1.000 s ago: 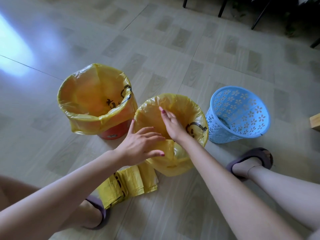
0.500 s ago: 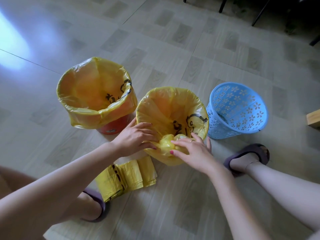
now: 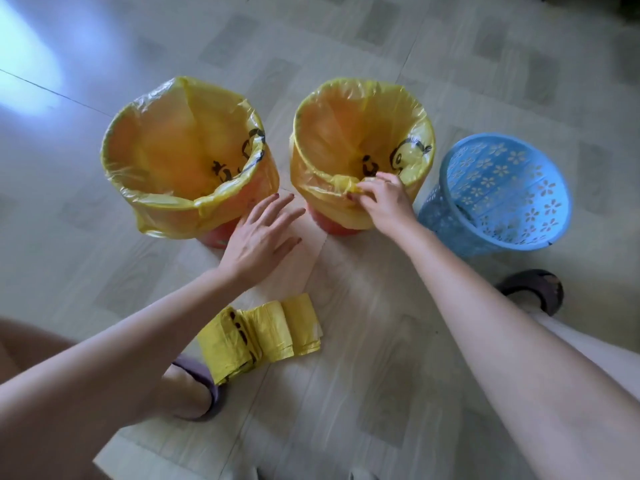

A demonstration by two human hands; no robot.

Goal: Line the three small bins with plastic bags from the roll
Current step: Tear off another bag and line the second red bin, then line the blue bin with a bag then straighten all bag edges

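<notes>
Two small red bins stand side by side on the floor, each lined with a yellow plastic bag: the left bin point(image 3: 221, 235) and the middle bin point(image 3: 332, 225). A blue perforated bin point(image 3: 502, 195) to the right leans over and has no bag in it. My right hand point(image 3: 381, 199) pinches a gathered knot of the middle bag point(image 3: 346, 187) at the bin's near rim. Open, with its fingers spread, my left hand point(image 3: 263, 237) hovers between the two red bins. The flattened roll of yellow bags point(image 3: 259, 336) lies on the floor near my left foot.
Pale tiled floor all around. My left slippered foot point(image 3: 197, 386) is below the roll, my right slipper point(image 3: 533, 289) just beneath the blue bin. A pale edge point(image 3: 166, 459) runs along the bottom of the view.
My left hand has let go of the middle bag and drawn back to the left. The right hand now pinches the bunched plastic alone at the rim. The view has shifted closer.
</notes>
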